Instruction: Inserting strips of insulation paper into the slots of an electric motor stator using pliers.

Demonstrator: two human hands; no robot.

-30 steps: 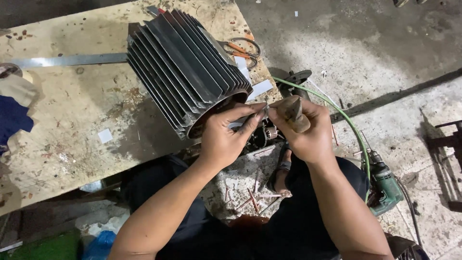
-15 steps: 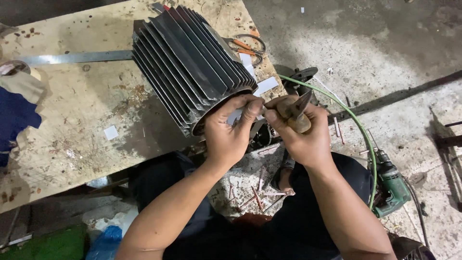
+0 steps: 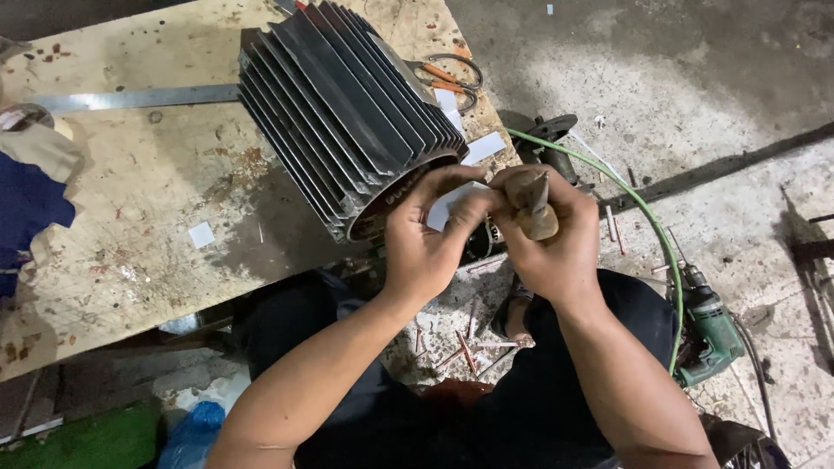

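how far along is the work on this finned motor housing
Looks done: cut copper-coloured wire scraps litter the floor below. In hand: the left hand pinches a white paper strip at the open end of the finned motor housing, and the right hand grips a wooden-handled tool. Left: more white strips lie unused on the workbench.

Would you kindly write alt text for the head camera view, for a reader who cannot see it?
Seen from above, a person's left hand and right hand, which grips a worn wooden tool handle, meet at the open end of a black finned motor housing lying on a stained wooden workbench. A green power drill lies on the concrete floor at right.
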